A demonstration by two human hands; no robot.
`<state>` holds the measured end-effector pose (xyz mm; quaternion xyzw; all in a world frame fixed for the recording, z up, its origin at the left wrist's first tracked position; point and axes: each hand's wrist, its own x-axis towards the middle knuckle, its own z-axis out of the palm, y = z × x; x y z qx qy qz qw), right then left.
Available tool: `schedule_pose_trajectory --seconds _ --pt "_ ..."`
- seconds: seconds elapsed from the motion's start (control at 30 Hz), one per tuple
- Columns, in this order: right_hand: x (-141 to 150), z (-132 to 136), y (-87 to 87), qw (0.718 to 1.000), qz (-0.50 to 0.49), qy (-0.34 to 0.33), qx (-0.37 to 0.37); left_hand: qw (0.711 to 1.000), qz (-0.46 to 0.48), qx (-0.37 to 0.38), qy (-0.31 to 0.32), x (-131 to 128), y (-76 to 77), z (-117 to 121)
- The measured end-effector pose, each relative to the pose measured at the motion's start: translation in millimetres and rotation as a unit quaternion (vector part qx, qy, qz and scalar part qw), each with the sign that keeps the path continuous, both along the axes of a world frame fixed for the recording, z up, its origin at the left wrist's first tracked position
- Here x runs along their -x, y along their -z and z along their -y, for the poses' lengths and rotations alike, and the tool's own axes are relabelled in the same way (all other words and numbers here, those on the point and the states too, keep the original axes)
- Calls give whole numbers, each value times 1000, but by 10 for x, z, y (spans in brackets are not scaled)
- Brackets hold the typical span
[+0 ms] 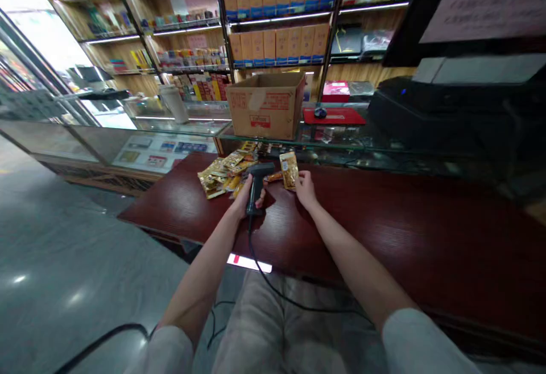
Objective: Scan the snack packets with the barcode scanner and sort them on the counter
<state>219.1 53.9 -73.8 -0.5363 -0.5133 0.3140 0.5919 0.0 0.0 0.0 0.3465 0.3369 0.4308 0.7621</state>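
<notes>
My left hand (244, 196) is wrapped round the handle of a black barcode scanner (257, 183), whose head points right. A cable runs down from the scanner's grip across the table edge. In my right hand (306, 189) is a gold snack packet (289, 170), held upright by its lower right side with a small pale label facing me. The scanner's head is a short way left of this packet. Behind and left of the scanner lies a pile of gold and yellow packets (217, 176). One reddish-orange packet (273, 176) lies between scanner and held packet.
A dark red wooden table (384, 220) spans the front. An open cardboard box (261, 109) stands on the glass counter behind, beside a red mat (347, 116) with a mouse (319, 112). A lit phone-like screen (249, 262) shows at the table's front edge. Black machine (452, 118) at right.
</notes>
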Motion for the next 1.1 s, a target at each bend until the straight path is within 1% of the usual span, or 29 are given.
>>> schedule_pose_trajectory --seconds 0.13,0.3,0.53,0.77,0.97,1.1 --pt "-15 -18 -48 1000 9 -1 -4 1000 18 4 10 -16 -35 -52" --pt "-37 -9 -127 999 43 9 2 999 38 13 26 -11 -81 -67" --pt "-30 -4 -149 997 74 13 7 999 6 9 34 -29 -102 -52" --pt "-15 16 -189 986 164 32 30 999 -4 -21 43 -16 -111 -18" --pt "-14 60 -219 987 160 34 5 999 12 -19 30 -9 -148 23" --pt "-11 79 -240 991 132 15 -16 1000 6 -3 19 -7 -164 26"
